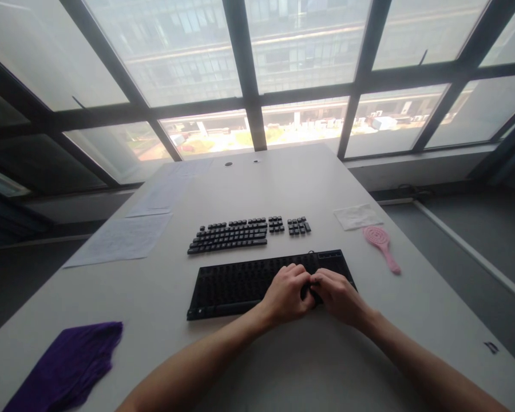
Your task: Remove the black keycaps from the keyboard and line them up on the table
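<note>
A black keyboard [236,286] lies on the white table in front of me; most of its surface looks stripped of its keycaps. Over its right part my left hand [286,293] and my right hand [337,293] meet, fingers curled and fingertips close together. Whatever they pinch, perhaps something small and dark, is hidden by the fingers. Behind the keyboard, loose black keycaps [229,237] are laid out in keyboard order, with smaller groups of keycaps [298,226] to their right.
Papers [124,237] cover the table's left side. A purple cloth [68,366] lies at the front left. To the right are a pink hairbrush [380,243], a white tissue [357,217] and a small dark scrap [491,347] near the edge. Windows [300,51] stand beyond the table [283,183].
</note>
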`<state>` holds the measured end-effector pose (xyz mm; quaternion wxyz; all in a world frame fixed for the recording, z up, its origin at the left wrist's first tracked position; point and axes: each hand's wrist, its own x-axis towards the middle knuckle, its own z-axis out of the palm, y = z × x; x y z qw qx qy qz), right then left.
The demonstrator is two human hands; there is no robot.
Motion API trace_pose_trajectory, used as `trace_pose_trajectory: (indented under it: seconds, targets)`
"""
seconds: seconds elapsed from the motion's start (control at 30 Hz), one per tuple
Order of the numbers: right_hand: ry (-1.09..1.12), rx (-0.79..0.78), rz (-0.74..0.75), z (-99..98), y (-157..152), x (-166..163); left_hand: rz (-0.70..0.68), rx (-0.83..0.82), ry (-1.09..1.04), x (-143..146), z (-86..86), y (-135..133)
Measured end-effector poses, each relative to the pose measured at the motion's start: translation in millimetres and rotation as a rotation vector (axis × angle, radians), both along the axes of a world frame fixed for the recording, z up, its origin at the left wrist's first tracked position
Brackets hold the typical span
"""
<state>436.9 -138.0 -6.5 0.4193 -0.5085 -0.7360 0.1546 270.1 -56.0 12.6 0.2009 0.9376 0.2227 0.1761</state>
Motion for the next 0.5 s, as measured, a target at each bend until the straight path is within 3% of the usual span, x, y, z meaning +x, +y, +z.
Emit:
trace_pose_trajectory:
  seconds: [0.13, 0.5]
  targets:
    - [-0.059, 0.056, 0.002, -5.5, -2, -1, -0.026, -0.029, 0.018, -1, -1.5, 2]
    - [0.401, -0.160, -0.299, -17.9, 1, 3, 0.009, -0.104, -0.066, 1, -11.9, 6]
